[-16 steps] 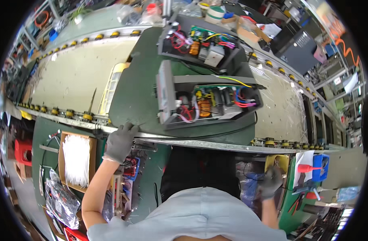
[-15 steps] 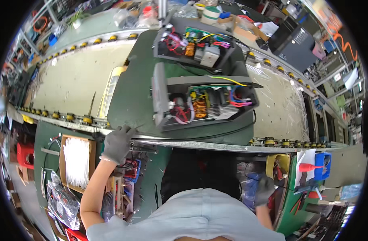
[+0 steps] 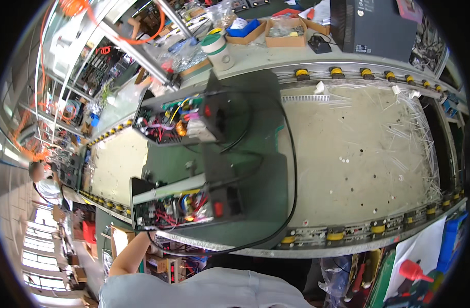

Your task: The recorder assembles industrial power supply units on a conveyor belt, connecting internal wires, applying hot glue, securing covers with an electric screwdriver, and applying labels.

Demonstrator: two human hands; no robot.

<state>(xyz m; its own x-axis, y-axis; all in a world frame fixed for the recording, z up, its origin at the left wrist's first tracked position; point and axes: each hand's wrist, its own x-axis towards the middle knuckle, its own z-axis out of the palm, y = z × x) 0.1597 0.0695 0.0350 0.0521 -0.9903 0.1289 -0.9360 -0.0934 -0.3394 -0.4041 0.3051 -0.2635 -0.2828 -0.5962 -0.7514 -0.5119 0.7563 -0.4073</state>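
Note:
My left forearm [image 3: 129, 257] reaches up to the front edge of the work line. The hand at its end is hidden at the near corner of an open-topped black case [image 3: 223, 199], so its fingers do not show. Circuit boards, coloured wires and a red switch are visible in this case. A similar open case [image 3: 210, 117] stands behind it; both rest on a dark green board [image 3: 263, 179]. A long black cable [image 3: 294, 177] loops round the board's right side and along the front edge. My right hand is out of view.
The pale conveyor [image 3: 343, 154] with yellow-black rollers [image 3: 335, 234] extends rightward, strewn with thin clear strips. Behind stand a white-green cup [image 3: 217, 51], cardboard boxes [image 3: 285, 33] and a big dark cabinet [image 3: 373, 25]. A red bottle [image 3: 414, 270] lies front right. Another person [image 3: 47, 184] is far left.
My view has swung right, so the cases appear further left. My left hand, earlier visible in a grey glove on the front edge, is hidden. My right hand has left view.

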